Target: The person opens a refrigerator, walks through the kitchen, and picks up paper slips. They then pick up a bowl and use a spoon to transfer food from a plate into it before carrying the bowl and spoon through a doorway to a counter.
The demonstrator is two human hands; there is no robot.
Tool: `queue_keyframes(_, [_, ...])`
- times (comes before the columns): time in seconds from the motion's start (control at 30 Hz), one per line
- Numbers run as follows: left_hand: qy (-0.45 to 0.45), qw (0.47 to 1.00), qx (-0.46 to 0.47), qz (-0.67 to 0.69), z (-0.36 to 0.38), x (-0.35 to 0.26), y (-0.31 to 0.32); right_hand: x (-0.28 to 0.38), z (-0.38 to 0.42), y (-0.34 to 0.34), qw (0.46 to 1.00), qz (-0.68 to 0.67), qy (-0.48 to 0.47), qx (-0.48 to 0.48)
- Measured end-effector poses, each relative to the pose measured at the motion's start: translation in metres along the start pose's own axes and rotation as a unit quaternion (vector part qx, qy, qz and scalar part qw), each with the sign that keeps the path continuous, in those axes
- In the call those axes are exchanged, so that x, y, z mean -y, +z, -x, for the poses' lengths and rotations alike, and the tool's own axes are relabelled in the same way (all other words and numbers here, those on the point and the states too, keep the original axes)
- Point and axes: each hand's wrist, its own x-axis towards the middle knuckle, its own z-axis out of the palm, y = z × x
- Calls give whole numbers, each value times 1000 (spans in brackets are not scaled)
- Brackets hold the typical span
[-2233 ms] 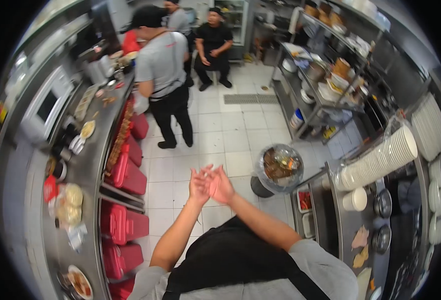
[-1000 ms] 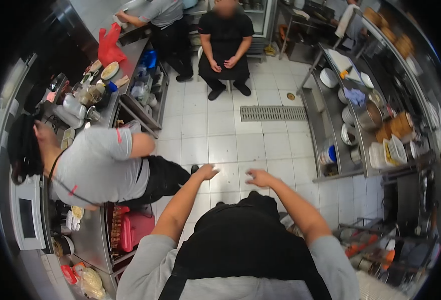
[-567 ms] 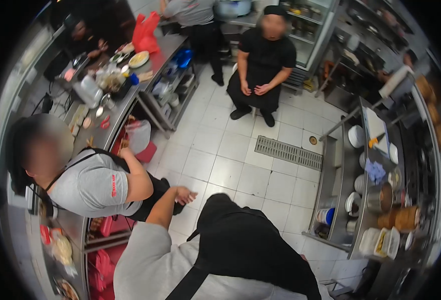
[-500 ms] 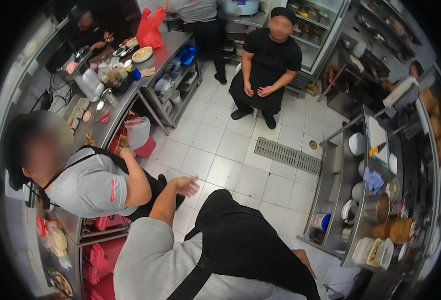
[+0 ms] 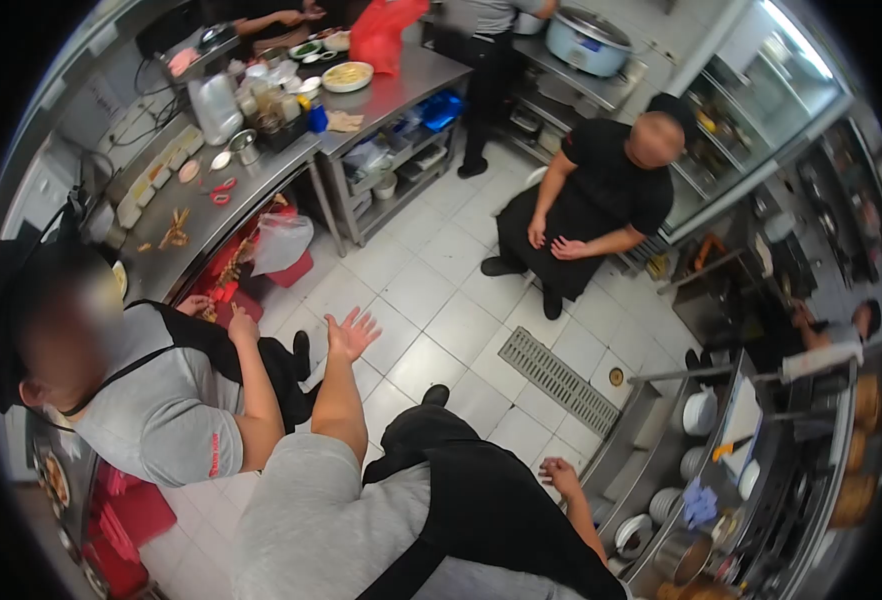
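Observation:
My left hand [image 5: 353, 333] reaches forward over the tiled floor, palm up with its fingers spread, and holds nothing. At the lower right, my right hand [image 5: 561, 478] hangs loosely beside the metal shelf rack [image 5: 616, 492]. Its fingers are slightly bent and apart, with nothing visible in them. Close on my left stands a co-worker in a grey shirt [image 5: 176, 400] and black apron, whose hands [image 5: 244, 322] are near red containers under the counter. Opposite, a person in black [image 5: 601, 195] sits with both hands at the lap.
A steel counter [image 5: 186, 262] on the left carries red scissors [image 5: 223, 191], a metal cup [image 5: 245, 147] and bottles. A floor drain grate [image 5: 559, 380] lies ahead. On the right rack are stacked bowls [image 5: 699, 412], a pot [image 5: 683, 555] and an orange-handled knife [image 5: 731, 448].
My view has turned and shifted. My left hand has stretched farther forward, its palm now open. My right hand has come into view beside the rack. The co-worker's hands have both appeared.

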Motion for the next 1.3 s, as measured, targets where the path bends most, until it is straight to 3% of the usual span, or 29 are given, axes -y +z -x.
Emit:
queue_keyframes(0.03, [10,1000,-4,7,3,-1,-6,-5,-3,-5,1000,10,10,11])
queue_keyframes(0.1, [-43,975,-131,-172,13,6,-8,-3,-2,-13,997,74,13,21])
queue_keyframes(0.2, [-132,839,-326,-416,60,20,-23,-9,-7,-29,988,132,50,60])
queue_keyframes(0.23, [-129,838,-334,-411,68,22,-41,-11,-13,-35,985,151,48,68])
queue_keyframes(0.3, [-218,918,-249,-217,75,25,-81,-21,-36,-44,977,191,31,88])
queue_keyframes(0.33, [-175,887,-288,-316,79,33,-91,-27,-53,-49,972,212,16,99])
queue_keyframes(0.37, [-159,892,-293,-307,82,34,-86,-30,-73,-54,967,231,0,109])
queue_keyframes(0.43, [-57,804,-384,-451,94,47,-78,-41,-117,-70,953,270,-43,132])
queue_keyframes(0.5, [5,805,-417,-422,100,48,-67,-28,-154,-84,938,297,-86,155])
queue_keyframes(0.57, [41,889,-333,-312,98,38,-66,60,-139,-87,952,260,-55,152])
queue_keyframes(0.63, [93,893,-327,-295,99,39,-48,114,-140,-88,984,139,-4,108])
queue_keyframes(0.73, [196,888,-341,-239,102,49,-32,145,-168,-114,987,103,-50,114])
queue_keyframes(0.83, [280,839,-394,-248,104,80,-34,156,-175,-137,989,93,-84,77])
queue_keyframes(0.9, [337,799,-434,-246,105,107,-25,130,-215,-167,983,68,-66,157])
queue_keyframes(0.97, [336,805,-425,-241,110,131,-41,126,-195,-166,983,125,-52,122])
queue_keyframes(1.03, [347,710,-552,-267,125,159,-61,121,-170,-169,944,294,-53,142])
queue_keyframes(1.07, [266,773,-517,-253,134,158,-83,115,-166,-171,928,334,-57,156])
queue_keyframes(1.1, [263,772,-524,-246,137,165,-102,109,-162,-171,924,341,-59,163])
queue_keyframes(1.17, [106,785,-532,-299,167,162,-81,98,-162,-170,919,348,-57,175])
queue_keyframes(1.2, [81,811,-491,-308,186,160,-65,93,-161,-171,919,348,-57,176])
queue_keyframes(1.23, [89,791,-488,-358,191,156,-86,90,-159,-173,921,345,-55,174])
queue_keyframes(1.3, [61,790,-465,-394,212,154,-60,89,-158,-174,923,339,-58,170])
